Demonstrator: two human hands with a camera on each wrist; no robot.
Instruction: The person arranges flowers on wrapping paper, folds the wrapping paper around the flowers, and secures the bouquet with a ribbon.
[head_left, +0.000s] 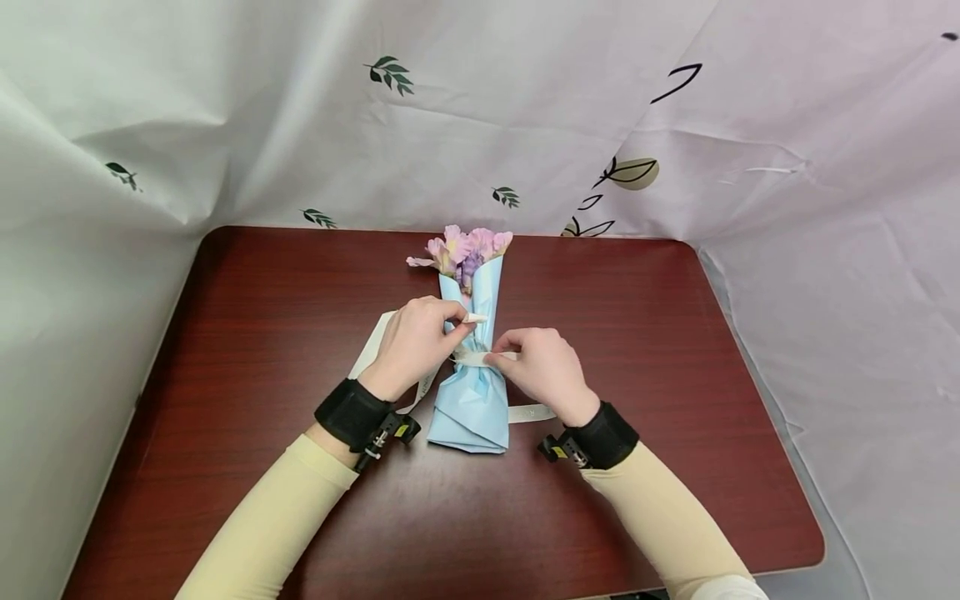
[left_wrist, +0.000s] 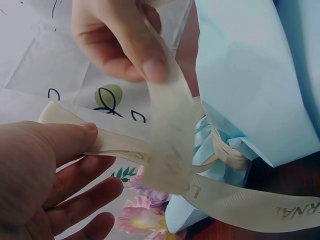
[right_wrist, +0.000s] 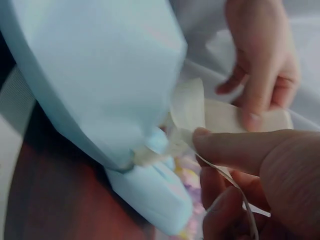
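Observation:
A bouquet wrapped in light blue paper (head_left: 467,417) lies on the table, its pink and purple flowers (head_left: 468,248) pointing away from me. Cream ribbon (head_left: 471,359) with printed letters circles the gathered waist of the paper. My left hand (head_left: 420,337), above the wrap's left side, pinches one ribbon strip (left_wrist: 117,143) between thumb and forefinger; its other fingers are loosely spread in the left wrist view. Just right of the waist, my right hand (head_left: 543,367) pinches another strip (left_wrist: 172,125). In the right wrist view the ribbon (right_wrist: 187,107) near its fingertips is blurred.
Loose ribbon (head_left: 371,346) trails beneath the left hand, and a second tail (head_left: 531,413) lies right of the wrap. The dark red table (head_left: 637,308) has rounded corners. A white leaf-printed cloth (head_left: 480,108) hangs behind and beside it.

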